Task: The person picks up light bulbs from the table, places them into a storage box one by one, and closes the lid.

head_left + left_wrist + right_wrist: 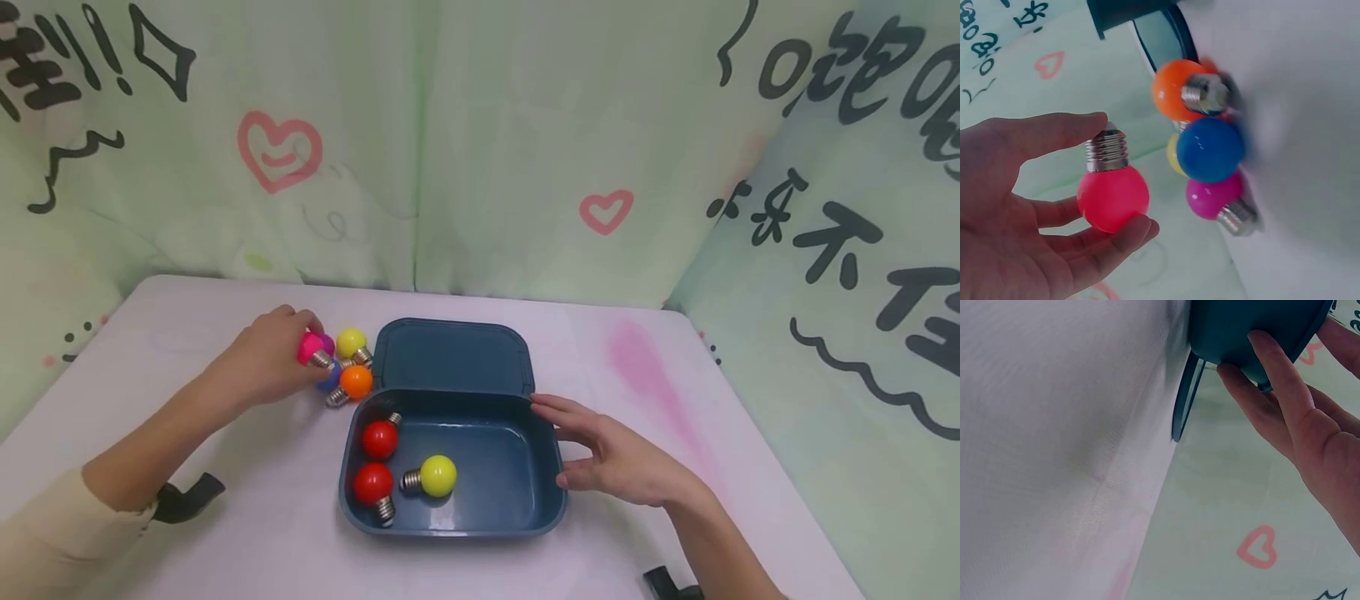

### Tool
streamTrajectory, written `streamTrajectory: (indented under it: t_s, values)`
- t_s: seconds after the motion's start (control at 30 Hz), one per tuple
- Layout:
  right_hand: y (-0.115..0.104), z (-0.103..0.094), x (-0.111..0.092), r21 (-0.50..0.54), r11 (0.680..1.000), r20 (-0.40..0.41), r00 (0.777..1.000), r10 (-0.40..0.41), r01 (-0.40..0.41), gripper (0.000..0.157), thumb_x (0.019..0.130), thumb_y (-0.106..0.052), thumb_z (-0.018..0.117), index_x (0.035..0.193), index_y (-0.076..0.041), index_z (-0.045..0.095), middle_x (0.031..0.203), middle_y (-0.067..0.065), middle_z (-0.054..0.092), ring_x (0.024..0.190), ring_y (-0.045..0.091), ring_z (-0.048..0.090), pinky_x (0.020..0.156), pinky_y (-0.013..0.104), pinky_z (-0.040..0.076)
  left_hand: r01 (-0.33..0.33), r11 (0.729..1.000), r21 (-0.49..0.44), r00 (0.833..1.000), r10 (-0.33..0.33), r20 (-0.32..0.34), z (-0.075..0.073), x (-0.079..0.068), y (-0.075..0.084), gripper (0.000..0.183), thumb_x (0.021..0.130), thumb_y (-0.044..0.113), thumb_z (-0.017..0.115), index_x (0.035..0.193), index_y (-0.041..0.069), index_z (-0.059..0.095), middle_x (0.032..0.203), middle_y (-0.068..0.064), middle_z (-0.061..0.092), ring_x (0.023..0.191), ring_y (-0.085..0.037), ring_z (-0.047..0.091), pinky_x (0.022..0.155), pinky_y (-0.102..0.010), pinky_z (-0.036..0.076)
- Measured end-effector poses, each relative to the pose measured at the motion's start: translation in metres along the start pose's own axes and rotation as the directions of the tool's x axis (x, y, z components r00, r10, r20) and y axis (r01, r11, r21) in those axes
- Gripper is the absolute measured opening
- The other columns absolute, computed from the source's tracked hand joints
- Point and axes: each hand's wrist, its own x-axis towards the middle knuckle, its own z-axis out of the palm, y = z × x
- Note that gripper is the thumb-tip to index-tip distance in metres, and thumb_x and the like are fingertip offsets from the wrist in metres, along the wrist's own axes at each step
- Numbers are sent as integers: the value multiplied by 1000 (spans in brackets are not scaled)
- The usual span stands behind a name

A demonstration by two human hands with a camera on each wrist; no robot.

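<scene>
In the left wrist view, my left hand (1029, 206) pinches a pink light bulb (1113, 200), thumb at its metal screw base and fingertips at the round end. Close by on the table are an orange bulb (356, 382), a blue bulb (1211, 150), a purple bulb (1213, 195) and a yellow bulb (350, 342). My right hand (618, 454) rests with spread fingers against the right side of a dark blue box (495, 467). Inside the box lie two red bulbs, one at the back left (380, 439) and one in front (373, 484), plus another yellow bulb (438, 476).
The box's lid (453, 357) lies directly behind it, flat on the pale table (247, 542). A light green curtain (487, 167) with hearts and black writing surrounds the table's back and sides.
</scene>
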Motion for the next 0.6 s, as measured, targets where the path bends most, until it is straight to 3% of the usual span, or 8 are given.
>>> streamTrajectory:
  t_s: [0.6]
  values:
    - [-2,1,-1,-19,1000,-7,1000,-6,6,81,91,-4,74,162,-15,37,172,5,27,145,49,42,107,42,54,-163,984,-64,985,167,52,3,-20,63,57,79,22,90,127,6,64,113,-13,65,102,-28,66,72,-39,65]
